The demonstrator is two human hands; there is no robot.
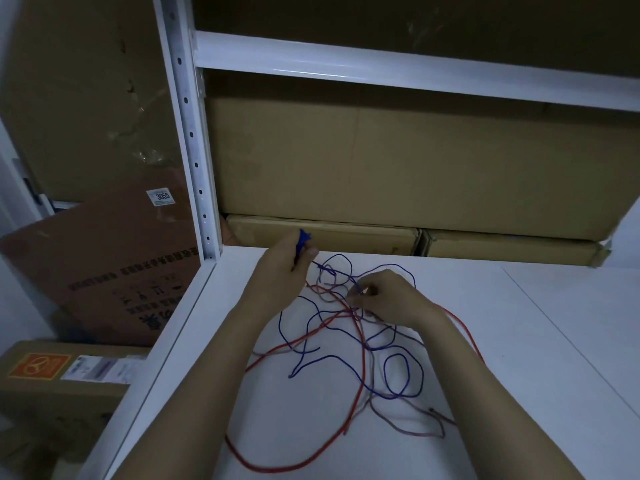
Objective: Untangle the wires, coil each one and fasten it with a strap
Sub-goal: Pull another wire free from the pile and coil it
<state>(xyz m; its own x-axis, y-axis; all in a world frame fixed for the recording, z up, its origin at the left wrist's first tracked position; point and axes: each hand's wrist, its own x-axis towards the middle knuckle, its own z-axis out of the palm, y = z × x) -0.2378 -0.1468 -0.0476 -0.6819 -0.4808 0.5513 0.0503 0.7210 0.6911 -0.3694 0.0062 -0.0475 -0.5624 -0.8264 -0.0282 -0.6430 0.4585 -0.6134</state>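
Left hand [289, 261] gripped the blue wire [403, 375]'s end, right hand [384, 297] pinched the knot [353, 303]. Yanking probably would've tightened it around the red wire [362, 348].

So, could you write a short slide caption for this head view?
Left hand holds a blue wire end while right hand picks at the tangle on a white table.

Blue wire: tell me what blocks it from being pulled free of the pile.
The thin blue wire, its end gripped by the left hand, loops through the red wire and the dull pinkish wire at the knot under the right hand. Those crossings hold it; nothing else visible does.
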